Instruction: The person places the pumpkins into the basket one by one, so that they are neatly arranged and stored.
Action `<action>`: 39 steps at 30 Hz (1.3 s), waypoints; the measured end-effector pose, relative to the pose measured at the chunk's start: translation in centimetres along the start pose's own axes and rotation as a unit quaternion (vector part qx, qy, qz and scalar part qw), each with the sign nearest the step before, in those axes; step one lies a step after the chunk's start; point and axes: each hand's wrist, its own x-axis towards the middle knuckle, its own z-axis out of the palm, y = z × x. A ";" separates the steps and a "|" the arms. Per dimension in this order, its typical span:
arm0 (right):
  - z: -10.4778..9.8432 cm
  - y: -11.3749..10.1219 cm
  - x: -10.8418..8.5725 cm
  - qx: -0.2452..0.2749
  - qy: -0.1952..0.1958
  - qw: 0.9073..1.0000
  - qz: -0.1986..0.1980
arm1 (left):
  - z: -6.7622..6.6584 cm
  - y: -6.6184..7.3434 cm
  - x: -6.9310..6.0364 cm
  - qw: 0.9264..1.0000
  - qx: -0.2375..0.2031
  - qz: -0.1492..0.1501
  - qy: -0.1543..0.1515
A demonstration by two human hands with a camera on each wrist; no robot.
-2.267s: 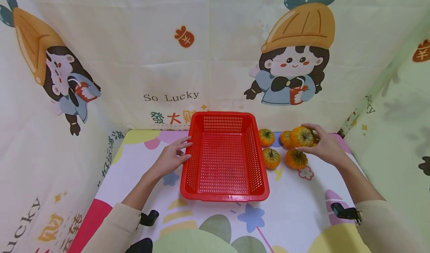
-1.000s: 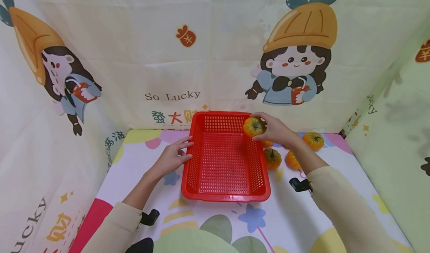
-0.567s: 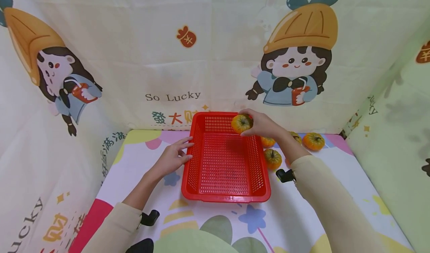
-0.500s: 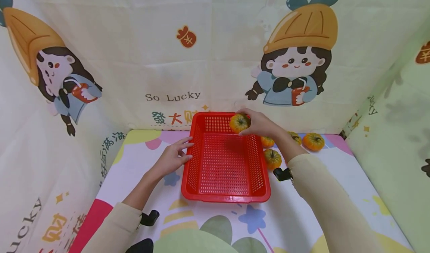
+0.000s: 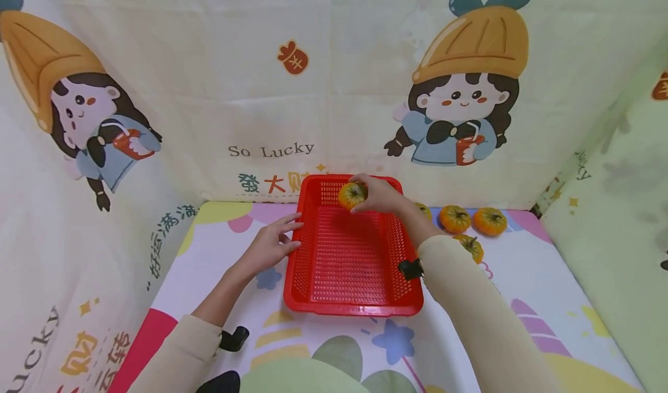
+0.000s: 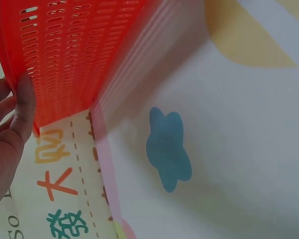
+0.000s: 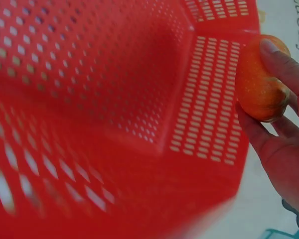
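Near the middle of the head view, the right hand [image 5: 378, 195] holds a pumpkin [image 5: 352, 195] between its thumb and fingers, above the upper part of the red basket [image 5: 352, 310]. The pumpkin is mostly yellow-orange with a green patch on its upper side, and a dark shadow lies on the basket floor below it. In the right wrist view, the pumpkin sits at upper right, in front of a slotted basket wall; whether it touches that wall cannot be told. The left hand [image 5: 268, 246], left of centre in the head view, touches the left rim of the basket with its fingers loosely extended and apart; in the left wrist view it shows at the left edge, thumb against the outer wall. Four more pumpkins lie on the table right of centre: a second pumpkin [image 5: 455, 219] and a third pumpkin [image 5: 490, 221] side by side, a fourth pumpkin [image 5: 471, 247] just below them, partly behind the right sleeve [image 5: 480, 312], and a fifth pumpkin [image 5: 423, 210] mostly hidden by the right forearm. The table [image 5: 209, 248] carries a printed pattern, with a blue star [image 5: 394, 341] below the basket. A printed cloth [image 5: 209, 62] fills the upper frame, bearing a hatted girl at upper right and another at upper left.
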 end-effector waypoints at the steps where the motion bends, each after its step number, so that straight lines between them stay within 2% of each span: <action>1: 0.4 0.1 0.2 0.002 0.003 1.000 0.007 | 0.0 0.0 0.0 1.000 0.000 -0.001 -0.001; 8: 3.6 0.5 1.6 0.034 0.032 0.999 0.021 | -0.1 0.1 0.0 1.000 -0.001 -0.012 -0.004; 14: 5.4 0.9 2.4 0.037 0.042 0.998 0.027 | 0.0 0.2 0.0 1.000 -0.006 -0.017 -0.006; 21: 6.7 1.2 3.0 0.056 0.049 0.995 0.061 | 0.1 0.2 0.0 1.000 -0.009 -0.013 -0.008; 28: 7.8 1.1 3.7 0.059 0.044 0.995 0.064 | 0.0 0.2 0.1 1.000 -0.005 -0.021 -0.009; 39: 8.9 1.4 3.9 0.073 0.049 0.992 0.094 | -0.1 0.1 0.2 1.000 0.002 -0.013 -0.008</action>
